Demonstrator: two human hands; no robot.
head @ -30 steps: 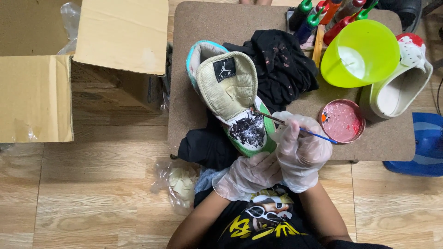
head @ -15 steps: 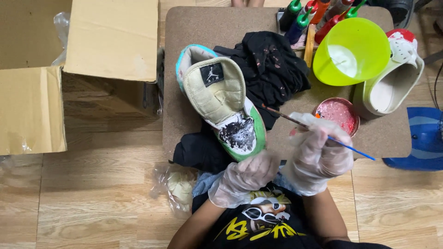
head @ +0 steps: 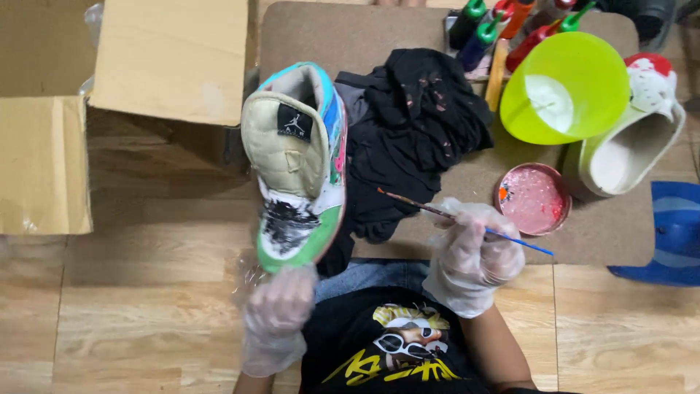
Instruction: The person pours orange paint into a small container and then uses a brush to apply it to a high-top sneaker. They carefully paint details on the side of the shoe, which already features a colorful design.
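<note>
A high-top sneaker with a cream tongue, green toe edge and a black-painted toe hangs over the floor at the table's left edge. My left hand, in a clear plastic glove, grips it from below at the toe. My right hand, also gloved, holds a thin paintbrush with a blue handle; its tip points left, apart from the shoe, above a black paint-stained cloth. A round lid of pink paint lies just right of the brush.
On the low brown table stand a lime-green plastic bowl, several paint squeeze bottles and a second white sneaker. An open cardboard box sits on the wood floor at the left. A blue object lies at the right.
The sneaker has been carried left and away from the brush, off the table edge. My right hand lifted the brush off the toe and now holds it over the black cloth.
</note>
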